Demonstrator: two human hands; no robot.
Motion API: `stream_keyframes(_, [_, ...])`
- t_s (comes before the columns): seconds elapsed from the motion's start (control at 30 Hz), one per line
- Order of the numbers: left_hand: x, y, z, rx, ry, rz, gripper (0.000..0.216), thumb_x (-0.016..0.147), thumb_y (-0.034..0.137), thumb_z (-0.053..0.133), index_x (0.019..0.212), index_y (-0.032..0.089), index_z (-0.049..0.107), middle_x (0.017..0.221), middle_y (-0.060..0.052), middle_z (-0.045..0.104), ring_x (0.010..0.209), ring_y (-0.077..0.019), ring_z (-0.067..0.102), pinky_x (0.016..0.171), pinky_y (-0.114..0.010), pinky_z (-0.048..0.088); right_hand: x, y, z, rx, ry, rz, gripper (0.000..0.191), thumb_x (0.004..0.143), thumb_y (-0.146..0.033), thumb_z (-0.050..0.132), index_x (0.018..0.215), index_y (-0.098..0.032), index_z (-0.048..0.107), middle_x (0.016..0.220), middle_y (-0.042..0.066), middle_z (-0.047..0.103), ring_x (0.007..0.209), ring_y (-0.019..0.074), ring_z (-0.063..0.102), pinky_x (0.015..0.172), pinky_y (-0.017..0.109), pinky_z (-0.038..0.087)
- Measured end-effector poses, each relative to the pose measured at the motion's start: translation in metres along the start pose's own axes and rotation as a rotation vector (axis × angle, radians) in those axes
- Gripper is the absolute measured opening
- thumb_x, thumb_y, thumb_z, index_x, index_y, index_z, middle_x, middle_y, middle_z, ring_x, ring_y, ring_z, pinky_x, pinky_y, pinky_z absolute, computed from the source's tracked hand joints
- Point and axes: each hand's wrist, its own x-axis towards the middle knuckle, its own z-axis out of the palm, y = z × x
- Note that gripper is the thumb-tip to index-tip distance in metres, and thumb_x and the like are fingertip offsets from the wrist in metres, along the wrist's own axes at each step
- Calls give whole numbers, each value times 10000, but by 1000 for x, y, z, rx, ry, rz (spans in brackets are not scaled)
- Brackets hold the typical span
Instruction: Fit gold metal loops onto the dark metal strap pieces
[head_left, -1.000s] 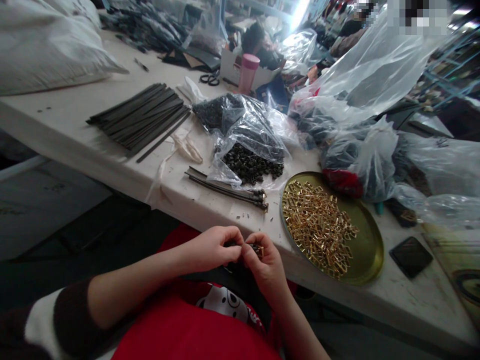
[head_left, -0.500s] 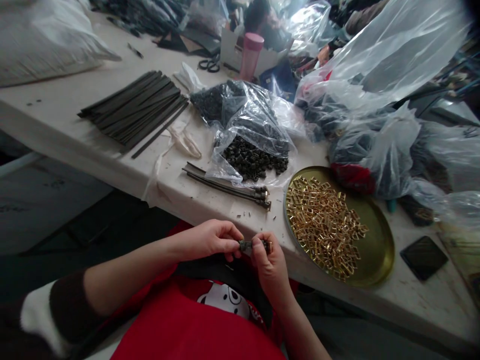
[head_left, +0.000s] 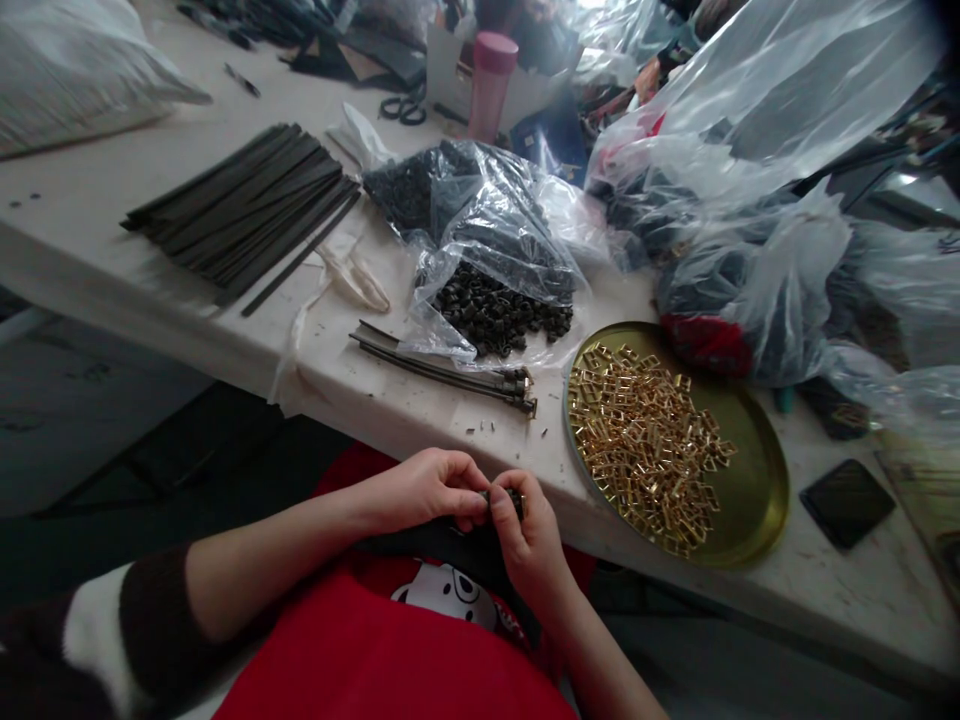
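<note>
My left hand (head_left: 431,487) and my right hand (head_left: 525,535) meet over my lap at the table's near edge, both pinched on the end of a dark strap (head_left: 501,497) that runs down across my red top. A small dark fitting sits on that strap end between my fingertips. Just beyond my hands lie finished straps with fittings (head_left: 450,370). To the right stands a round gold tray (head_left: 757,470) heaped with several gold buckles (head_left: 645,440).
An open plastic bag of small dark loops (head_left: 499,315) lies behind the straps. A stack of black strips (head_left: 240,210) is at the left, a pink cup (head_left: 487,85) and scissors (head_left: 401,108) at the back, large plastic bags (head_left: 750,200) and a dark phone (head_left: 846,502) at the right.
My hands have stayed at the table's edge, working the strap end; the gold piece seen by my right fingers earlier is hidden now. The view has shifted slightly.
</note>
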Motion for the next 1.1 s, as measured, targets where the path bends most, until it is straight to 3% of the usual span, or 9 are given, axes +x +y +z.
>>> stream_keyframes(0.13, [-1,1,-5,29,-28,66,193,740,318,579,815,142,558,648,20,608,606,-110,578,592,-225,451,3,-5,1,137,-80,-15,205,883,-302,359,986,-201,505,851,31,593,756,156,562,661,260,435])
stream_keyframes(0.33, [-9,23,-3,483,108,249,200,772,335,540,874,164,561,772,-13,638,678,-150,593,599,-230,433,10,-9,1,94,-91,-129,309,883,-298,370,1163,-206,462,1096,74,590,1001,212,548,828,324,428])
stream_keyframes(0.47, [-9,32,-16,874,298,389,253,814,337,492,1027,213,549,850,-36,652,771,-195,599,661,-269,414,27,-2,-14,-193,53,-256,308,885,-262,354,1170,-230,467,1070,75,589,982,213,545,816,356,434])
stream_keyframes(0.63, [14,14,-42,1351,467,611,138,843,187,453,892,174,582,864,-67,629,839,-202,566,750,-314,384,60,17,-28,-804,273,-506,270,858,-283,415,1046,-178,577,968,121,605,899,254,541,789,405,422])
stream_keyframes(0.8, [20,-3,-64,1490,556,767,176,874,241,421,953,190,570,979,-48,611,886,-178,535,784,-301,369,75,30,-18,-1043,342,-615,404,850,-431,404,1095,-143,546,1051,146,595,936,285,529,810,418,410])
stream_keyframes(0.9, [2,12,-98,1467,717,604,231,891,304,377,885,192,579,930,-42,607,882,-160,533,821,-285,363,78,35,-11,-1069,378,-660,444,849,-475,372,1093,-146,540,1053,148,598,948,294,527,832,432,397])
stream_keyframes(0.97, [-11,29,-136,1409,926,382,237,896,277,365,883,167,576,927,-64,596,916,-167,529,827,-281,376,81,39,-9,-1061,417,-693,470,847,-495,355,1104,-142,528,1048,153,599,946,299,531,834,439,395])
stream_keyframes(1.1, [-22,52,-221,1309,1196,154,246,896,207,367,983,68,549,972,-156,572,922,-221,543,784,-356,425,86,45,-7,-1009,505,-757,507,835,-503,378,1155,-123,481,1042,168,591,939,300,536,831,443,402])
